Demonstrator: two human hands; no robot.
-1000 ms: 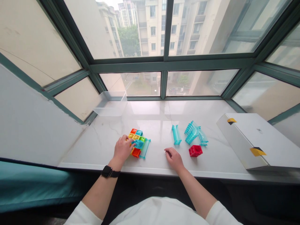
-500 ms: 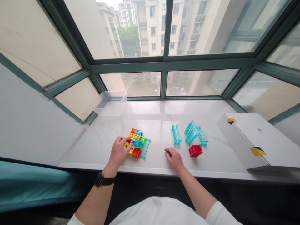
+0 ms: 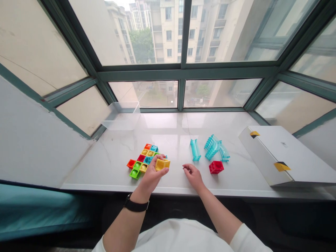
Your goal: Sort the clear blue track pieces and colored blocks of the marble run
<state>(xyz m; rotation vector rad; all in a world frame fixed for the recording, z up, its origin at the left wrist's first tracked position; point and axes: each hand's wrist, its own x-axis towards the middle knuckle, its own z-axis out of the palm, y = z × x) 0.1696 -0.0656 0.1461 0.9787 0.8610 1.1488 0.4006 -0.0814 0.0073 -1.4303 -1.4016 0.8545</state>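
My left hand [image 3: 152,175] grips a yellow hollow cube block [image 3: 162,163] just above the white sill, to the right of a flat cluster of coloured blocks [image 3: 143,159] in red, orange, yellow, green and blue. My right hand [image 3: 193,175] rests on the sill with its fingers loosely curled and nothing in it. A red cube block [image 3: 216,167] lies just to its right. Behind that lie a straight teal track piece [image 3: 194,149] and a pile of curved teal track pieces [image 3: 215,147].
A clear plastic bin [image 3: 123,115] stands at the back left by the window. A white cardboard box [image 3: 282,154] with yellow tape lies at the right. Window frames bound the marble sill [image 3: 168,129] on three sides.
My left hand has moved from the left side of the block cluster to its right side and now holds a yellow cube. The cluster shows more blocks at its left. The right hand stayed still.
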